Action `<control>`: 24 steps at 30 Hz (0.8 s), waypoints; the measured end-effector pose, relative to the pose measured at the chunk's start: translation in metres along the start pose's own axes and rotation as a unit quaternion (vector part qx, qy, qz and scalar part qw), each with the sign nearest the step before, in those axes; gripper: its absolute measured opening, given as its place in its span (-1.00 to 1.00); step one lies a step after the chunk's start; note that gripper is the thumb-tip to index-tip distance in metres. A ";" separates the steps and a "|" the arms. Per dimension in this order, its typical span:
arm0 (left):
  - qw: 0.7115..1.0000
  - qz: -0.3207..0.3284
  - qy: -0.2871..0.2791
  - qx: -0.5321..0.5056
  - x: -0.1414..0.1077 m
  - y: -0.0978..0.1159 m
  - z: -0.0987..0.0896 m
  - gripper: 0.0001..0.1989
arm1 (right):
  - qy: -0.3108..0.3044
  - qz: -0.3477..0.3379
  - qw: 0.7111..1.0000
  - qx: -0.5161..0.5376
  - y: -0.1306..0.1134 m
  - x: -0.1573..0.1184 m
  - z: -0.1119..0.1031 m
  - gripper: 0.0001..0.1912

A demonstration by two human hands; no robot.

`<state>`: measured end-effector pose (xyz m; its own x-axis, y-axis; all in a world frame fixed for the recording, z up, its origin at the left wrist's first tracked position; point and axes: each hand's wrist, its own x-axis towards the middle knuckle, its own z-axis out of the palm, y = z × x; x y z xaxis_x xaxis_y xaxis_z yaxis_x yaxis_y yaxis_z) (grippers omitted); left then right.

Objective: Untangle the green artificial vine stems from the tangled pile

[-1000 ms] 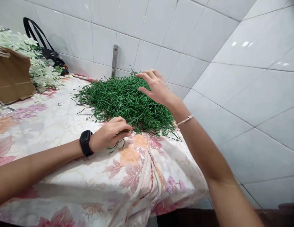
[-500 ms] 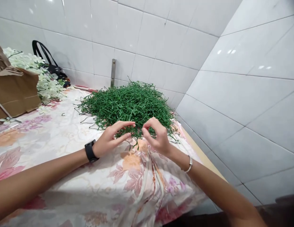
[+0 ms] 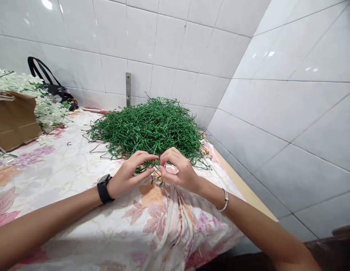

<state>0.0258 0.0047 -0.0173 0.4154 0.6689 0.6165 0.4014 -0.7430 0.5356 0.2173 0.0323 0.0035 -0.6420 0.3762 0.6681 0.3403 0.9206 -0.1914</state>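
Note:
A large tangled heap of thin green artificial stems [image 3: 149, 126] lies before me on the flowered cloth [image 3: 87, 226]. At its front edge, my left hand [image 3: 131, 173] is open, thumb and fingers apart and pointing right. My right hand [image 3: 179, 171] faces it closely, index finger and thumb curled so their tips nearly meet. Whatever is between those right fingertips is too small to make out. A few loose stem ends [image 3: 156, 180] show just below and between the hands. A black watch [image 3: 105, 189] is on the left wrist, a bangle [image 3: 225, 199] on the right.
White artificial flowers [image 3: 50, 109] and a brown cardboard box [image 3: 15, 120] stand at the left. Behind them is a dark bag [image 3: 58, 92] with black handles. A metal strip [image 3: 128, 89] is fixed to the tiled wall [image 3: 112, 71]. Another tiled wall [image 3: 282, 109] bounds the right side.
Both hands have come closer together, the right one moving left toward the left fingertips. The view has shifted slightly to the right. The heap looks unchanged.

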 end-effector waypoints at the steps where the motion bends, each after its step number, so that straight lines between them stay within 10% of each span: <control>1: 1.000 -0.002 0.000 0.004 0.000 0.000 0.000 -0.73 | -0.003 -0.015 1.000 -0.011 0.000 -0.001 0.001 -0.97; 14: 0.990 0.048 0.012 0.130 0.000 0.003 0.001 -0.87 | -0.012 -0.015 1.000 -0.008 -0.005 -0.006 0.006 -0.92; 19: 0.933 0.169 0.093 0.303 -0.002 0.001 0.000 -0.90 | -0.068 0.048 0.993 0.081 -0.008 -0.003 -0.001 -0.97; 24: 0.906 0.228 0.048 0.353 -0.003 -0.003 -0.001 -0.92 | -0.090 0.046 0.989 0.107 -0.012 -0.001 -0.002 -0.94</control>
<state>0.0225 0.0048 -0.0196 0.6102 0.2664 0.7461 0.6424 -0.7175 -0.2693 0.2155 0.0209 0.0063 -0.7334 0.4538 0.5061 0.2615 0.8756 -0.4062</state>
